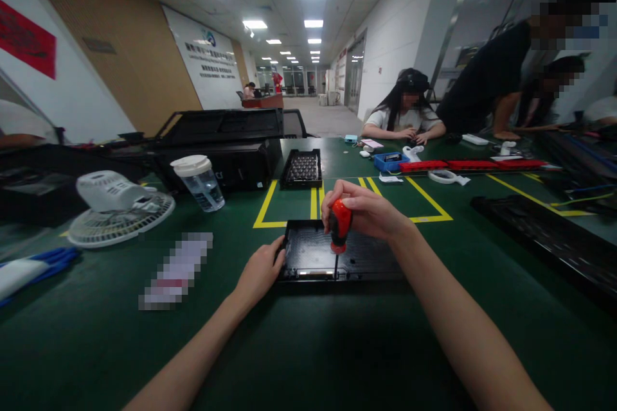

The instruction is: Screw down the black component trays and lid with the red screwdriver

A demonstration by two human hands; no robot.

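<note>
A shallow black plastic panel [371, 258] lies on the green table in front of me. My right hand [359, 209] is closed round the red and black handle of a screwdriver [340, 221], held upright over the panel. Its dark shaft points down to the panel's near edge, beside a pale strip [315, 273]. Whether the tip sits in a screw is too small to tell. My left hand [263, 268] grips the panel's left edge, thumb on top and some fingers hidden.
Left are a lidded plastic cup [205, 183], a white fan [120, 212] and a blurred-out flat item [178, 273]. Behind the panel stand a black tray [303, 169] and a large black case [222, 164]. A blue bin [388, 162] and a long black part [544, 237] lie right. Several people are nearby.
</note>
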